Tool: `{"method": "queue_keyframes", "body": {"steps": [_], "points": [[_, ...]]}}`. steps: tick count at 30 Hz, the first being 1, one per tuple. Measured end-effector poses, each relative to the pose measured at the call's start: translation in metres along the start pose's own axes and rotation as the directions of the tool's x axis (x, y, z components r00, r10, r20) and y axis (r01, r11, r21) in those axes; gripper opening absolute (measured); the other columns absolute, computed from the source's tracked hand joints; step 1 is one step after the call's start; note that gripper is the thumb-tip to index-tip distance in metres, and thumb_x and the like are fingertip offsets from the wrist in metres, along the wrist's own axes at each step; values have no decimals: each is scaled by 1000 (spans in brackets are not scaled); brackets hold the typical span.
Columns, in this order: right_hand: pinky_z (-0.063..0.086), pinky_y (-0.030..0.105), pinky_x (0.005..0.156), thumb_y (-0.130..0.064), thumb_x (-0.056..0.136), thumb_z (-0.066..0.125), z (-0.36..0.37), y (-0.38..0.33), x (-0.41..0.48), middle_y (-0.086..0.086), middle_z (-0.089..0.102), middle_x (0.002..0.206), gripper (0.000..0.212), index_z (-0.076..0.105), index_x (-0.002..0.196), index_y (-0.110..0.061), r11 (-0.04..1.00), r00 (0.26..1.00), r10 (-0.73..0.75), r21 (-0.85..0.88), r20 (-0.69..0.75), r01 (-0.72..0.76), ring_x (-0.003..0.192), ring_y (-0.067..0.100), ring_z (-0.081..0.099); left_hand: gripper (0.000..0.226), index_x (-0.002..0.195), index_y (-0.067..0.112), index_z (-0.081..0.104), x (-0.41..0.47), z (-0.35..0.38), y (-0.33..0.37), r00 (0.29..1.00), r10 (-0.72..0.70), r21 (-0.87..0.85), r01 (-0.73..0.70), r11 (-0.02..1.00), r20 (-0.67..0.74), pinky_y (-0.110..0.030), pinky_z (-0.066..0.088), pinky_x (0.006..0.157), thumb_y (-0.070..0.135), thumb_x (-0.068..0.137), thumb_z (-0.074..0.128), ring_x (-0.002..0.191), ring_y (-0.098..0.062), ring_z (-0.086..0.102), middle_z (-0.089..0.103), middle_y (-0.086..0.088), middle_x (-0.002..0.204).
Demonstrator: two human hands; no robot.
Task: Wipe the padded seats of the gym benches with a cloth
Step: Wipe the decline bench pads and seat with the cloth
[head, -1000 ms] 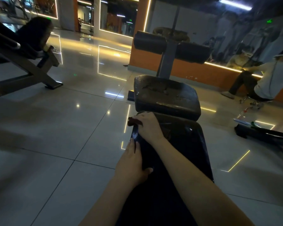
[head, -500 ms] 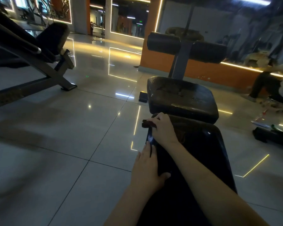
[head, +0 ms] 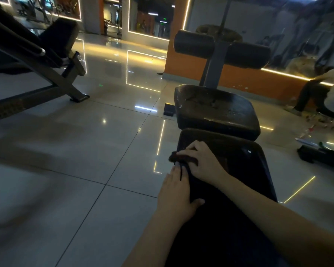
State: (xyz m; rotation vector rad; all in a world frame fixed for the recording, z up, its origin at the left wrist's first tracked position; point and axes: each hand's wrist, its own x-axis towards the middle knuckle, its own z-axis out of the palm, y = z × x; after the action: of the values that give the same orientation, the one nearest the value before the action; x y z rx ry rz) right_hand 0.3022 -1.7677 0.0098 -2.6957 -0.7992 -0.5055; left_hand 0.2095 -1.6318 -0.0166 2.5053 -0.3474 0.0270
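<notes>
Glossy floor tiles (head: 85,151) mirror the yellow strip lights of a dim gym, with another bench (head: 52,47) off to the left and a seated person (head: 332,93) at the far right edge. Straight ahead lies the bench (head: 239,170) being cleaned: a long dark back pad running away from the viewer, a worn, cracked seat pad (head: 216,112) just beyond it, and two roller pads (head: 194,44) on a post behind that. The cloth (head: 183,158), small, dark and bunched, sits on the left edge of the long pad near its far end, under the right hand (head: 204,162), whose fingers (head: 189,149) are curled down over it and hold it against the padding. The left hand (head: 177,193) lies flat along the same edge just behind, fingers (head: 178,170) straight and close together, thumb spread onto the top of the pad, steadying rather than wiping. Over the last second the right hand has drawn the cloth a little way back from the far corner along that edge (the head has turned too, so the bench now sits further right in view), while the left hand has kept its place. That reads as a short edge stroke in progress; the cracked seat pad ahead appears not yet reached by the cloth.
</notes>
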Motion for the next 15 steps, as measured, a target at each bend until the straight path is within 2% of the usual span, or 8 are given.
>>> {"method": "queue_keyframes", "body": {"steps": [2,3,5,7,9,11,13,15], "points": [[25,1,87,-10,88,64,0,4,-5,-4,54,106,35,70,118,-26,999,999,-44,-15,20,45,97,9,45,106,156,13,-7,-2,3,-1,1000,-8,20,8,1000,-11,-36,8,124,56,88,61,151,-21,-2,-10,-5,164],[25,2,87,-8,87,63,2,7,-1,-3,54,107,36,70,118,-25,1000,1000,-13,-29,-4,12,98,10,45,105,155,12,-8,-3,5,1,1000,-17,28,17,999,-16,-36,5,123,56,89,60,151,-21,-3,-11,-6,164],[24,4,85,-4,88,60,7,11,18,0,51,109,37,70,118,-22,989,985,138,-48,-104,-143,102,11,42,106,154,9,-12,-2,9,3,999,-37,36,37,999,-5,-35,1,121,56,90,58,151,-22,-6,-14,-9,163],[22,10,82,-5,90,57,10,11,39,2,49,113,36,68,120,-21,948,937,294,-65,-190,-311,105,15,41,110,153,6,-15,0,9,5,998,-69,49,69,996,4,-36,0,121,56,89,60,151,-24,-8,-18,-11,162],[23,17,83,-7,91,55,10,9,49,3,49,113,34,68,120,-19,925,911,345,-86,-225,-371,105,18,42,119,151,5,-19,2,5,4,994,-105,45,104,994,13,-37,1,121,58,85,63,151,-26,-8,-23,-13,161],[22,15,82,-6,91,56,7,3,43,1,49,112,34,68,120,-20,950,945,283,-89,-164,-300,105,17,42,130,149,6,-25,3,3,2,990,-140,9,140,990,10,-38,1,121,61,78,69,150,-28,-10,-29,-13,158],[24,8,82,-5,88,60,5,-9,20,-4,46,107,36,68,119,-22,984,984,165,-54,-64,-169,103,13,41,142,144,10,-35,2,1,0,987,-160,-27,159,987,-27,-38,-5,119,63,71,74,149,-28,-17,-35,-12,155],[25,1,86,-4,84,64,4,-17,-7,-4,49,104,39,70,118,-21,1000,1000,24,0,16,-24,99,11,42,151,128,15,-52,2,1,-1,981,-173,-24,172,985,-93,-38,-9,117,67,65,76,147,-27,-24,-40,-10,153]]}}
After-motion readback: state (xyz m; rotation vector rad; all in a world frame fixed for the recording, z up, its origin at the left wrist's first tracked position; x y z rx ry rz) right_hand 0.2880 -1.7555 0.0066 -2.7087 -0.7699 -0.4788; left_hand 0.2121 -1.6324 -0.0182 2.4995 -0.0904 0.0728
